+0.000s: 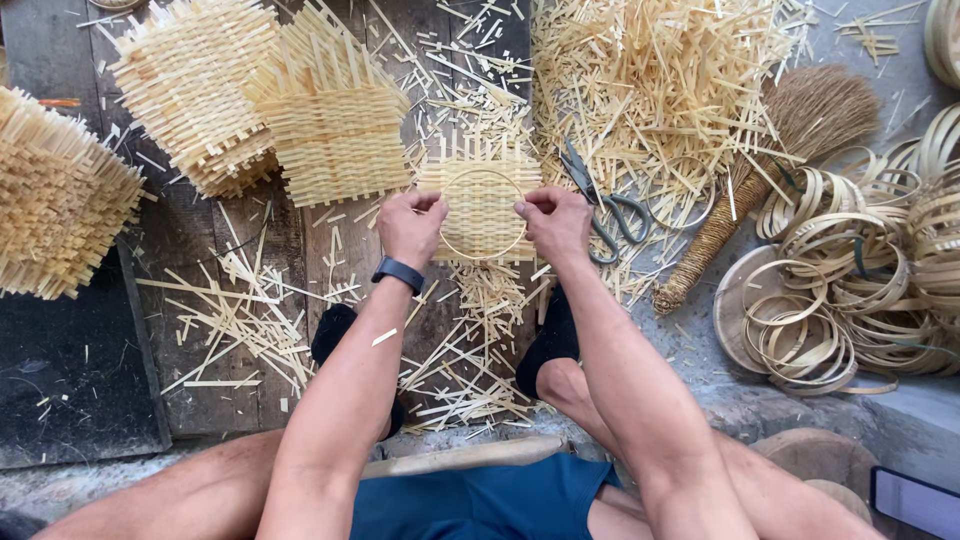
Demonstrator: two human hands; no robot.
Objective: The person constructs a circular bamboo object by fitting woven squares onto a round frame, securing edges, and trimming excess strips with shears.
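A square woven bamboo mat [482, 205] lies on the dark wooden boards in front of me, with a thin bamboo ring [483, 252] laid on it. My left hand [411, 226] pinches the ring and mat at their left edge. My right hand [553, 222] pinches them at the right edge. A dark watch [398, 272] sits on my left wrist.
Stacks of woven mats [330, 120] [190, 85] [55, 195] lie at left. Black scissors [605, 205] rest beside my right hand. A heap of bamboo strips [660, 90], a broom [760, 170] and several bamboo hoops [850, 290] lie at right. A phone [915, 502] sits bottom right.
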